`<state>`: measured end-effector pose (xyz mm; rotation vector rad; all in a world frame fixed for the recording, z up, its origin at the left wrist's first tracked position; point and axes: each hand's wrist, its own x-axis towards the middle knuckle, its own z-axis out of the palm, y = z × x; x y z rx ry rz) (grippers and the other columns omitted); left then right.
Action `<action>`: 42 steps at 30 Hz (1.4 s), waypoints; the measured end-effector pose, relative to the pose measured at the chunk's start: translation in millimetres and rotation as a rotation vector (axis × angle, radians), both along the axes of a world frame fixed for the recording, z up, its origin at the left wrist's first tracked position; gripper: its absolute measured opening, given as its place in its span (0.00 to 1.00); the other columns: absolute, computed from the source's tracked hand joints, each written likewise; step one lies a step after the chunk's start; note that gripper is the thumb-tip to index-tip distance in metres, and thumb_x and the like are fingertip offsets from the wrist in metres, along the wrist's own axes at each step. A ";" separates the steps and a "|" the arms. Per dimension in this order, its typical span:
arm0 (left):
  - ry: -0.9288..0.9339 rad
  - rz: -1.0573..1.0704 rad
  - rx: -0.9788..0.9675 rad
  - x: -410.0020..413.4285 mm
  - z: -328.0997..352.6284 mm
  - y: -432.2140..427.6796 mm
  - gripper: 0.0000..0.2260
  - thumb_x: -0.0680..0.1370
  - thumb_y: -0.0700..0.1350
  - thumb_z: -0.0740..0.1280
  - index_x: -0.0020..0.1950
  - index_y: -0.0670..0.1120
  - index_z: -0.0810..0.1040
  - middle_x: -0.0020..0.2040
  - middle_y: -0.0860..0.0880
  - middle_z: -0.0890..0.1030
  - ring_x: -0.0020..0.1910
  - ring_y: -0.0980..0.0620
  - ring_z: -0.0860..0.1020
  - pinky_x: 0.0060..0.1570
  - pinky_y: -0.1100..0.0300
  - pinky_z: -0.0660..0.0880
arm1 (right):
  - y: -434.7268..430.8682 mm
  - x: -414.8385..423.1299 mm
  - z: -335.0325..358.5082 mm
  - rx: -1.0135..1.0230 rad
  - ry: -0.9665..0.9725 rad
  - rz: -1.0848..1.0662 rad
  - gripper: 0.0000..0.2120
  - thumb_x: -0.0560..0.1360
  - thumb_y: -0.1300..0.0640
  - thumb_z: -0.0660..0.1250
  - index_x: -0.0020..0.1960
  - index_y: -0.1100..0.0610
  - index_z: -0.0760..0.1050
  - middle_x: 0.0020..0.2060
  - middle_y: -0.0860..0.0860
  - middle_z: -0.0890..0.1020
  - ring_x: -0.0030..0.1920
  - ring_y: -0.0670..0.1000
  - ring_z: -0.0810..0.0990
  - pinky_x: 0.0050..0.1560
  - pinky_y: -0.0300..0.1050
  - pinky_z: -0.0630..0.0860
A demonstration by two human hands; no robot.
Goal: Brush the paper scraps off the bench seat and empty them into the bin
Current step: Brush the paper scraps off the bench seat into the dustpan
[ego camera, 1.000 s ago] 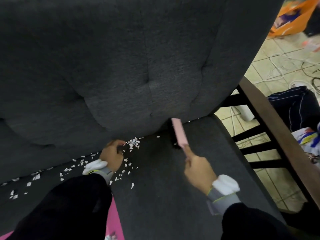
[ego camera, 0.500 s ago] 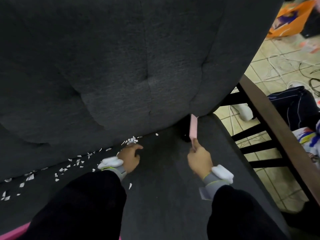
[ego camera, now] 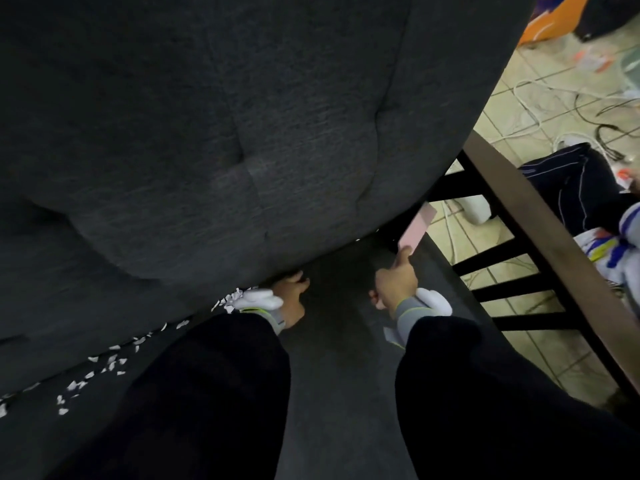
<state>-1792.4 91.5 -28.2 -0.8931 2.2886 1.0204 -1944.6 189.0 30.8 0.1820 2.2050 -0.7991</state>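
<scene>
While the right hand (ego camera: 396, 284) grips the pink brush (ego camera: 417, 226), backrest (ego camera: 242, 133) overhangs left hand (ego camera: 291, 301), grip unclear.

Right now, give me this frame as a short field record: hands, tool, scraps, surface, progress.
Left hand: on the seat at the base of the backrest, fingers curled; grip unclear
Right hand: grips the pink brush, pointed at the seat's far right corner
Paper scraps: scattered along the seat-back seam, left of the left hand
Bench seat: dark grey fabric
Progress: scraps not yet cleared
</scene>
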 end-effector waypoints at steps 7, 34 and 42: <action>0.111 0.095 0.013 15.2 0.8 -4.7 0.27 0.75 0.31 0.56 0.73 0.46 0.64 0.76 0.51 0.58 0.75 0.53 0.57 0.69 0.69 0.48 | -12.6 68.5 -7.5 -0.011 -0.155 0.154 0.39 0.74 0.67 0.51 0.74 0.36 0.42 0.46 0.56 0.75 0.25 0.54 0.73 0.28 0.51 0.77; 0.230 0.697 -0.257 221.9 64.5 6.6 0.11 0.73 0.34 0.64 0.46 0.47 0.82 0.38 0.49 0.78 0.37 0.50 0.74 0.45 0.57 0.73 | 61.8 165.0 26.0 0.225 0.289 0.784 0.30 0.80 0.58 0.54 0.76 0.41 0.46 0.52 0.64 0.80 0.53 0.63 0.78 0.52 0.47 0.73; 0.256 0.768 -0.268 267.1 73.6 34.6 0.13 0.73 0.31 0.64 0.46 0.46 0.82 0.40 0.49 0.82 0.40 0.52 0.77 0.44 0.63 0.71 | 77.2 239.4 27.3 -0.038 0.226 0.875 0.27 0.80 0.57 0.55 0.75 0.40 0.52 0.48 0.65 0.80 0.52 0.64 0.79 0.54 0.48 0.74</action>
